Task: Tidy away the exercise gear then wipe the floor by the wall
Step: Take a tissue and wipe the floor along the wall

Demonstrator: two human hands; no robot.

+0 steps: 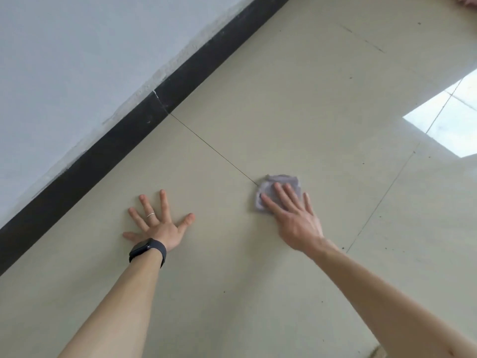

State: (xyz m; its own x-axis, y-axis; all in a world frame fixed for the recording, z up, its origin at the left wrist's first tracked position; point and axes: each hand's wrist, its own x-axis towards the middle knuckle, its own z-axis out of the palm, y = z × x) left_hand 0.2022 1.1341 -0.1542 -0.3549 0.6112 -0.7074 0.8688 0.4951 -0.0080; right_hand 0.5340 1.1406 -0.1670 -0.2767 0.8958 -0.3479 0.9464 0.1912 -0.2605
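A small folded purple-grey cloth lies on the beige tiled floor, over a thin tile joint. My right hand presses flat on the cloth with straight fingers and covers its near half. To the left, my left hand rests flat on the bare tile with fingers spread; it wears a ring, and a dark watch sits on its wrist. No exercise gear shows, apart from a sliver of something pink at the top right corner.
A black skirting board runs diagonally from the lower left to the top centre under a pale grey wall. A bright window reflection gleams on the tiles at the right. Small dark specks dot the floor.
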